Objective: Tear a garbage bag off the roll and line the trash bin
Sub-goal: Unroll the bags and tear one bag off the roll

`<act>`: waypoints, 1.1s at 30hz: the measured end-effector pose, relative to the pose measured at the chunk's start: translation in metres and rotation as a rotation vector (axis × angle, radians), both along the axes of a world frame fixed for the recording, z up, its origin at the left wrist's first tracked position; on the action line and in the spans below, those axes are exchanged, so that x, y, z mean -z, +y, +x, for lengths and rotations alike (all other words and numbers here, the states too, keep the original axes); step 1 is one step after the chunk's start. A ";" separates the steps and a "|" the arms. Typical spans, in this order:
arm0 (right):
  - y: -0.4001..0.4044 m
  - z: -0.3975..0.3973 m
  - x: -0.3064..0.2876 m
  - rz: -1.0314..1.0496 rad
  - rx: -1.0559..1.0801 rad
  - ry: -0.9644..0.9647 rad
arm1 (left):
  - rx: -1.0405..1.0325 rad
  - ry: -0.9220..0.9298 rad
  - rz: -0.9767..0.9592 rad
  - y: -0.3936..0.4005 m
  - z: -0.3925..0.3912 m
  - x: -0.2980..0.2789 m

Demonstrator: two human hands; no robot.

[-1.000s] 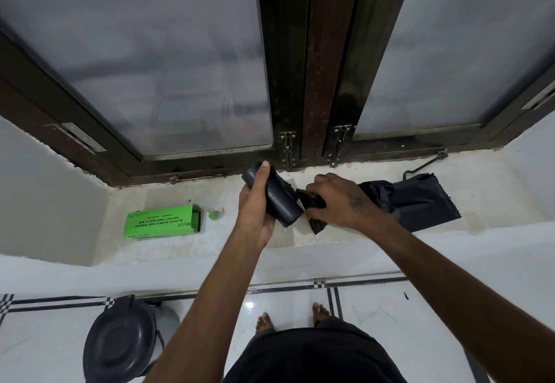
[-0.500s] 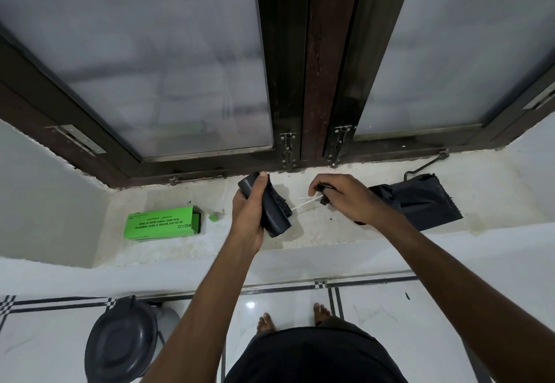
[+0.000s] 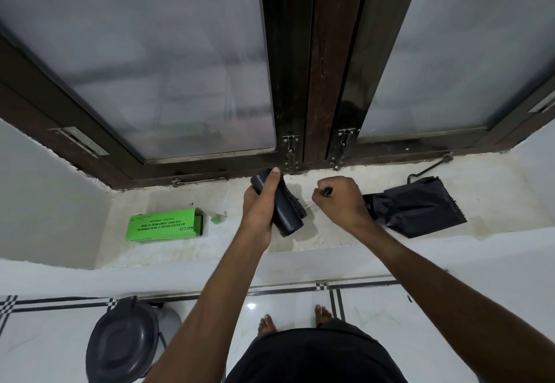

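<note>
White sill under the window: the left hand (image 3: 260,213) grips the garbage bag roll (image 3: 280,207) while the right hand (image 3: 341,202), clenched on a black bag (image 3: 416,207), has pulled apart from it since a second ago, stretching a pale strand (image 3: 309,205). Separation looks nearly complete; the trash bin (image 3: 123,339) waits on the floor, lid closed.

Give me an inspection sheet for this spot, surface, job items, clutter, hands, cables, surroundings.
Surface: pale window sill, stained, below a dark-framed window.
Job's things: black bag roll held above the sill; black bag lying on the sill at right; lidded trash bin on the floor, lower left.
Clutter: green box and a small green scrap on the sill.
Hands: left hand grips the roll; right hand fisted, pinching something small and dark.
Cables: nothing seen.
Surroundings: white tiled floor, bare feet.
</note>
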State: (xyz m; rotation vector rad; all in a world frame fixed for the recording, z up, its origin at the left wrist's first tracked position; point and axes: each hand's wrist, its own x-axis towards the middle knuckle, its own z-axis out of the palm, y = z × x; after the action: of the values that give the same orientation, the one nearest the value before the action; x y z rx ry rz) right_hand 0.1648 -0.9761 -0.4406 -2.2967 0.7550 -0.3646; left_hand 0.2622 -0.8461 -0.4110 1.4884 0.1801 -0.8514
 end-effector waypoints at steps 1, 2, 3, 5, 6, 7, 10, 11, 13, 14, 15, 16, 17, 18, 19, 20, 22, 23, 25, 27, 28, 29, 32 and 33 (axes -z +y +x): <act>0.003 0.001 0.001 -0.134 -0.040 0.043 | 0.029 0.003 -0.008 -0.003 -0.001 -0.002; 0.005 0.000 0.003 -0.228 -0.084 0.077 | 0.053 0.007 -0.023 -0.005 -0.002 -0.005; 0.005 -0.001 0.005 -0.289 -0.118 0.103 | 0.070 0.008 -0.034 -0.006 -0.002 -0.008; 0.005 0.001 0.010 -0.377 -0.152 0.127 | 0.088 0.012 -0.030 -0.008 -0.001 -0.009; 0.006 0.003 0.012 -0.407 -0.166 0.145 | 0.087 0.012 -0.020 -0.008 0.000 -0.009; 0.007 0.005 0.013 -0.427 -0.181 0.161 | 0.083 0.005 -0.003 -0.007 0.000 -0.006; 0.009 0.010 0.014 -0.456 -0.196 0.182 | 0.073 -0.052 0.044 -0.007 -0.001 -0.002; 0.009 0.011 0.014 -0.469 -0.194 0.182 | 0.072 -0.061 0.042 -0.007 -0.002 -0.002; 0.009 0.010 0.014 -0.495 -0.192 0.183 | 0.074 -0.063 0.031 -0.008 -0.002 -0.003; 0.009 0.010 0.014 -0.504 -0.196 0.184 | 0.076 -0.065 0.034 -0.007 -0.002 -0.002; 0.009 0.010 0.014 -0.514 -0.200 0.189 | 0.081 -0.068 0.042 -0.007 -0.002 -0.001; 0.009 0.009 0.014 -0.526 -0.205 0.199 | 0.084 -0.071 0.053 -0.007 -0.002 0.001; 0.010 0.009 0.014 -0.534 -0.210 0.212 | 0.087 -0.077 0.060 -0.006 -0.004 0.002; 0.011 0.009 0.014 -0.541 -0.211 0.221 | 0.090 -0.087 0.066 -0.007 -0.006 0.002; 0.011 0.010 0.015 -0.549 -0.212 0.226 | 0.096 -0.100 0.069 -0.007 -0.007 0.002; 0.011 0.010 0.015 -0.556 -0.213 0.227 | 0.106 -0.113 0.070 -0.008 -0.008 0.001; 0.009 0.010 0.016 -0.562 -0.210 0.223 | 0.108 -0.119 0.061 -0.010 -0.008 0.000; 0.008 0.010 0.015 -0.566 -0.207 0.221 | 0.104 -0.116 0.055 -0.010 -0.007 0.000; 0.007 0.011 0.015 -0.576 -0.204 0.213 | 0.097 -0.110 0.050 -0.010 -0.006 0.000; 0.008 0.010 0.016 -0.589 -0.213 0.196 | 0.091 -0.119 0.056 -0.008 -0.008 0.000; 0.009 0.010 0.017 -0.598 -0.216 0.191 | 0.090 -0.126 0.057 -0.008 -0.009 -0.001; 0.009 0.009 0.017 -0.606 -0.216 0.188 | 0.094 -0.136 0.056 -0.009 -0.010 -0.002; 0.005 0.007 0.017 -0.616 -0.214 0.162 | 0.109 -0.155 0.059 -0.011 -0.013 -0.008; 0.004 0.007 0.016 -0.613 -0.214 0.154 | 0.108 -0.159 0.061 -0.012 -0.013 -0.010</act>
State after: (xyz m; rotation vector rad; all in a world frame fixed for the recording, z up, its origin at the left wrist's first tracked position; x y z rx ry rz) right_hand 0.1721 -0.9724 -0.4566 -2.9786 0.5029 -0.3567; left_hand 0.2488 -0.8578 -0.4013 1.6273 0.0069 -0.8152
